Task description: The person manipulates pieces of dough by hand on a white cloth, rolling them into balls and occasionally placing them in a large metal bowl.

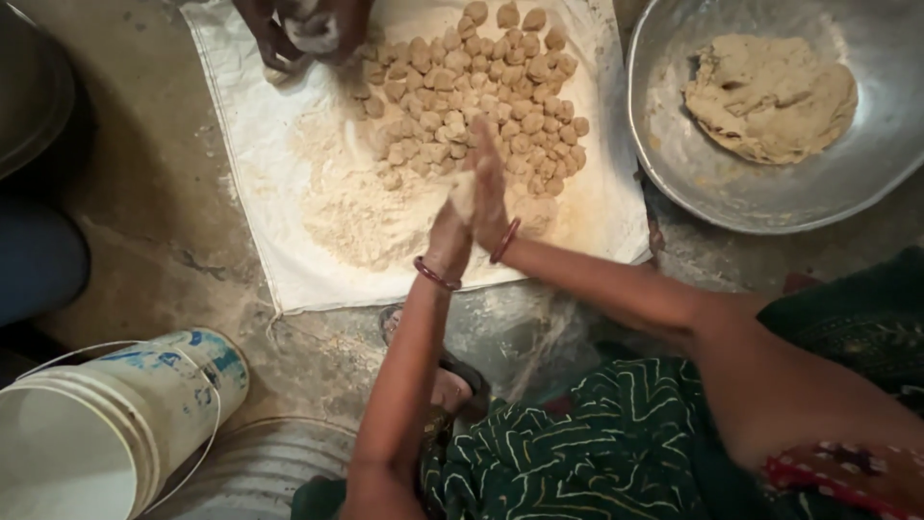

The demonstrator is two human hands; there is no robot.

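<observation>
I'm looking straight down: my left hand (448,236) and right hand (489,188) are pressed palm to palm in the middle of the frame, closed together on a small piece of dough (463,195) that shows pale between them. Below the hands lies the white cloth (241,116), with a loose mound of flour (351,207) left of centre and a heap of dough balls (476,91) packed across the top middle.

Risk one, as I judge it: the piece sits near the edge of the palms, so if the press goes uneven it could squirt out and land in the flour or roll off the cloth onto the bare concrete floor (154,221).

Risk two: another person's hands (303,29) work at the upper left of the cloth, close to the heap, so reaches could cross there.

Risk three: the balls are touching each other, so they may stick together.

Upper right, the metal basin (674,144) holds the big dough lump (770,96), well apart from my hands. Lower left, a white bucket (106,424) stands near my left elbow and could be knocked by it.
</observation>
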